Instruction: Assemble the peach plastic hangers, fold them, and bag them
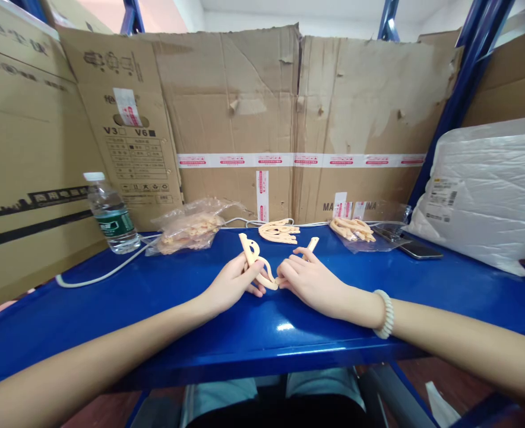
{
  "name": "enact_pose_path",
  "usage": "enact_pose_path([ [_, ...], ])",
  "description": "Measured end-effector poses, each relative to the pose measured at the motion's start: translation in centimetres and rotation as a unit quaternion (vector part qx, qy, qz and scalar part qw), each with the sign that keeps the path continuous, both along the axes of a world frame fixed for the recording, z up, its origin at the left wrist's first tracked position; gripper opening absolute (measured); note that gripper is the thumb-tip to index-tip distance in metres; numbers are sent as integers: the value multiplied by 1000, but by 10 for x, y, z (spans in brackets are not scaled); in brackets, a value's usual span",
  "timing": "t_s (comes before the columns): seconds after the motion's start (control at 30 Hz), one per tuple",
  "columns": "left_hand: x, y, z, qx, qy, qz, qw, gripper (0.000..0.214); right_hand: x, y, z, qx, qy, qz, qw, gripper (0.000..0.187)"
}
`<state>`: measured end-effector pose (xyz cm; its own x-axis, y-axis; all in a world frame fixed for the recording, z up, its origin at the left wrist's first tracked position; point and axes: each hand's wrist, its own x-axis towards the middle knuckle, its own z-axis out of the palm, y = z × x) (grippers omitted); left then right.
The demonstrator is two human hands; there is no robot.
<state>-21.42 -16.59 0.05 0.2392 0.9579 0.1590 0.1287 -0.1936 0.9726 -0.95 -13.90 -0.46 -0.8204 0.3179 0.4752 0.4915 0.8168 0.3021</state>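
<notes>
My left hand [233, 282] and my right hand [307, 279] meet at the middle of the blue shelf [155, 303]. Between them they hold a curved beige plastic piece [256, 258]. My left hand grips its left arm, which points up. My right hand grips the right arm [312, 242], which sticks out past the fingers. A white bead bracelet [385, 314] circles my right wrist. Behind the hands lies a loose pile of the same beige pieces [279, 232].
A clear bag of beige pieces [189, 229] lies back left, another open bag with pieces [354, 230] back right. A water bottle [111, 214] and white cable [106, 272] are at left. A phone [418, 249] and a white wrapped package [489, 190] are at right. Cardboard walls surround the shelf.
</notes>
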Motion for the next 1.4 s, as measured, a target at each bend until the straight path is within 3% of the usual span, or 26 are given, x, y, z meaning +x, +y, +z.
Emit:
enact_pose_path([
  [0.23, 1, -1, 1, -5, -37, 38, 999, 43, -1, -4, 3, -43, -22, -34, 998, 14],
  [0.43, 1, -4, 0, -36, -50, 39, 997, 40, 1, -9, 4, -59, -17, 16, 998, 22],
  [0.57, 0, -7, 2, -68, -52, 29, 996, 33, 1, -15, 6, -26, -10, 50, 998, 27],
  [0.67, -1, -4, 3, -112, -64, 56, 990, 29, 2, -16, 8, 40, -29, 61, 997, 31],
  [0.73, -1, -1, 3, -118, -70, 67, 988, 28, 5, -12, 10, 43, -13, 65, 997, 32],
  [0.93, 0, 5, 4, -134, -62, 43, 988, 28, 26, 17, 16, -116, 83, 89, 986, 18],
  [1.07, -2, 8, 4, -136, -61, 33, 988, 28, 35, 32, 22, -148, 73, 106, 981, 20],
  [1.23, -5, 9, 3, -134, -55, 20, 989, 27, 34, 29, 26, -305, 25, 154, 940, 21],
  [1.4, -5, 10, 3, -135, -45, 15, 990, 29, 35, 28, 24, -302, -36, 142, 942, 17],
])
